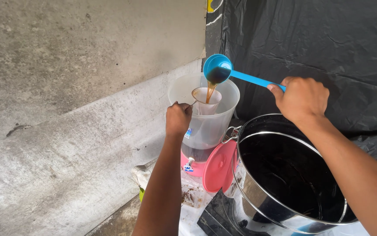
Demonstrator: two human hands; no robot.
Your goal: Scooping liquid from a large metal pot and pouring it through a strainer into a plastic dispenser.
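Note:
My right hand (303,98) grips the handle of a blue plastic ladle (217,69), tipped so brown liquid streams out of it. The stream falls into a white cloth strainer (206,97) that my left hand (178,118) holds by its wire handle over a translucent plastic dispenser jug (206,120). The jug stands on a pink base with a small tap (190,164). Below my right arm a large shiny steel pot (284,175) holds dark liquid.
A pink round lid (219,167) leans between the jug and the pot. A black plastic sheet (319,39) hangs behind. A grey concrete wall and ledge (66,131) fill the left. A dark flat appliance (214,220) lies under the pot.

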